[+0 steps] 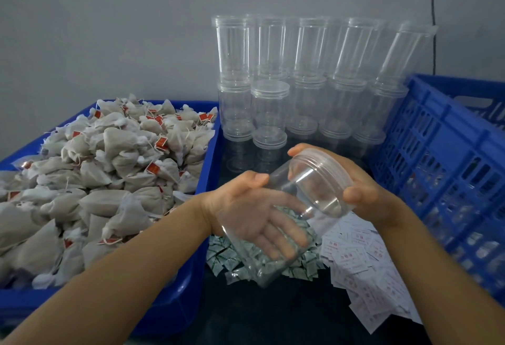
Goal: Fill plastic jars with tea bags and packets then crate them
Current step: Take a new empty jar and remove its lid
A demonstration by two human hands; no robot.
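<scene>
I hold a clear plastic jar point(297, 186) tilted over the table, its lidded end up and to the right. My right hand point(366, 191) grips the jar's lid point(328, 172) with fingers curled round the rim. My left hand point(240, 202) lies palm up under the jar body, its straight fingers showing through the plastic. The jar looks empty. Tea bags point(109, 169) with red tags are heaped in a blue bin point(211, 150) on the left. Small green-and-white packets point(226, 260) and white packets with red print point(360, 257) lie on the dark table below the jar.
Several empty lidded jars point(300, 71) stand stacked in rows against the grey wall behind my hands. A blue slatted crate point(437, 153) stands at the right, with jars dimly visible through its side. A black cable runs down the wall at the top right.
</scene>
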